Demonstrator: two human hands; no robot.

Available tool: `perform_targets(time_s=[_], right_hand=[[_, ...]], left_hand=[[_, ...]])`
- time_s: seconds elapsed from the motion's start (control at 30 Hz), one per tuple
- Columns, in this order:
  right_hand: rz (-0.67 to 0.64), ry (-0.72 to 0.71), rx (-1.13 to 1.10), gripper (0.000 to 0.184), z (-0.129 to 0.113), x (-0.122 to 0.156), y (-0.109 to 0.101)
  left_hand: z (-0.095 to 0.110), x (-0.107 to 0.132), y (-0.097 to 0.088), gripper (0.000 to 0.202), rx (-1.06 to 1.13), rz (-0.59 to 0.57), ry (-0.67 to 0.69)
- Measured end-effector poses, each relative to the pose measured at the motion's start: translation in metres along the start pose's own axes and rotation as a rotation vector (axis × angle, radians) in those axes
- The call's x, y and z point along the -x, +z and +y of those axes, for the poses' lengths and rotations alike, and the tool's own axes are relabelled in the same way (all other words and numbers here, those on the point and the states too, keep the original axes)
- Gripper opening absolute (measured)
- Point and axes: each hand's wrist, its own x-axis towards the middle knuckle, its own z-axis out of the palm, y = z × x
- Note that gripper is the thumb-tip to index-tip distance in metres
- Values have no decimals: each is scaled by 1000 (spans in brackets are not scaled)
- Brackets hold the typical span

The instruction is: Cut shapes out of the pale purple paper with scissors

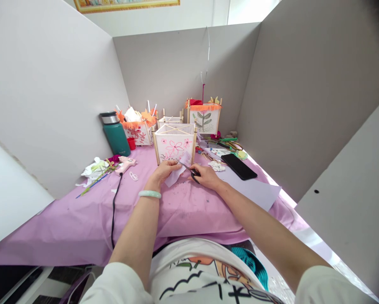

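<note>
Head view, left hand (166, 169) pinching pale purple paper scrap (176, 174), right hand (207, 176) closed around black scissors (190, 169), blades at its edge, flowered lantern (175, 143) just behind

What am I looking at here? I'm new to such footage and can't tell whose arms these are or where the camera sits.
No machine here: these are one person's two bare hands, filmed by a camera worn on their head, looking forward and down. The left hand holds a small piece of paper; the right hand holds scissors against it. Behind them stands a paper lantern with pink flowers. On the purple cloth also lie a glue gun at left, a green flask behind it, and a black phone at right.
</note>
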Motion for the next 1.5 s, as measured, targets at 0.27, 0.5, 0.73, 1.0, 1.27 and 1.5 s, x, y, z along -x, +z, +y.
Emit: perform_targets(time_s=[0.27,0.5,0.73,1.0,1.27,1.5], right_hand=[[-24,30,-9,42,-3,0,-2],[-28,27,-5,42,-5,1,-3],[-19,20,-9,42,-2,0,-2],[-24,14,-22,42,-2,1,-2],[-30,4,-30,38,1,1,0],[-33,22,-11,39,1,1,0]], left_hand=[[-1,-4,-1,26,73,75,83],[4,-1,3,26,106,127,94],[6,0,4,25,106,156,83],[5,-1,3,23,88,141,73],[2,-3,1,23,91,128,79],[-1,-6,-2,23,84,129,68]])
